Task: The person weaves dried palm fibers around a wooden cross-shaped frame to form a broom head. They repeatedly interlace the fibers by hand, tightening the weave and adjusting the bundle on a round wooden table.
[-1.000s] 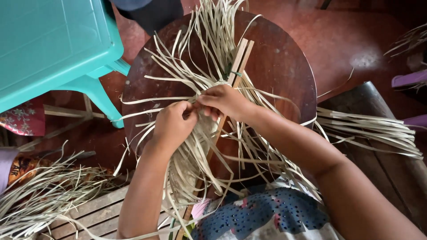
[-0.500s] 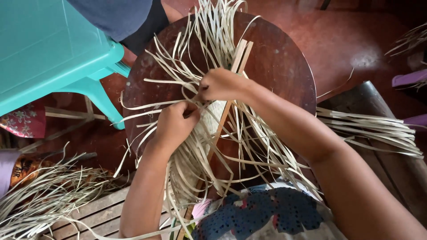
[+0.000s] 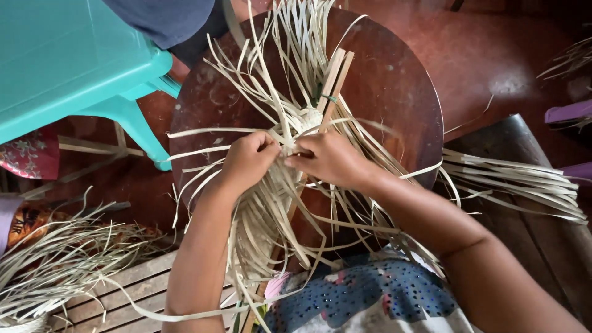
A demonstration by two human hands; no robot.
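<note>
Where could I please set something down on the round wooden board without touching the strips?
The round wooden board is bare along its far right rim, beside the wooden slats, and in a smaller patch at far left near the turquoise table. It is crowded at the centre, where the left hand and right hand pinch the pale weaving strips.

Fingertips of both hands, left hand (image 3: 246, 161) and right hand (image 3: 330, 160), buried in the pale strips (image 3: 277, 203), so the exact grip can't be told. Woven centre mostly covered by the hands. Wooden sticks (image 3: 333, 83) run under the strips, lower part hidden. Turquoise stool (image 3: 68, 68) cut off at top and left edges. Loose strip pile (image 3: 55, 265) cut by left edge. Purple object (image 3: 570, 112) at right edge, too little shows to identify.
</note>
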